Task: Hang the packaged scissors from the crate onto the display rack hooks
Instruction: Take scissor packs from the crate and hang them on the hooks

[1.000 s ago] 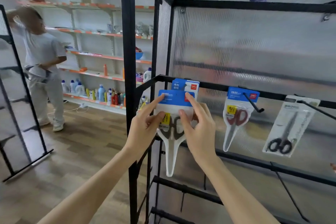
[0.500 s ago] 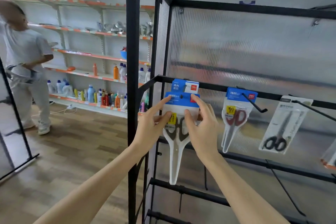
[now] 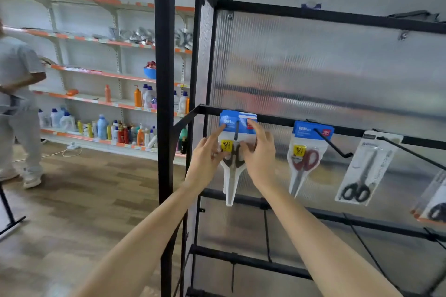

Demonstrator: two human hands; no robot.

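Note:
A packaged pair of scissors [image 3: 231, 183] with a blue header card and white blade sleeve hangs at the left end of the display rack's crossbar [image 3: 277, 120]. A dark hook rod [image 3: 237, 130] passes through its header. My left hand [image 3: 205, 159] pinches the pack's left side, index finger stretched up onto the header. My right hand [image 3: 260, 154] pinches its right side the same way. A second blue header shows just behind the pack. The crate is out of view.
Red-handled scissors [image 3: 304, 160] hang on the neighbouring hook [image 3: 334, 146], a black-handled pack [image 3: 362, 176] further right, another pack [image 3: 434, 205] at the edge. A black rack post [image 3: 164, 103] stands left of my hands. A person [image 3: 17, 103] stands by shelves of bottles [image 3: 115, 129].
Both hands pushed the pack up and back against the crossbar; the hook rod now shows through its header. The view has shifted right.

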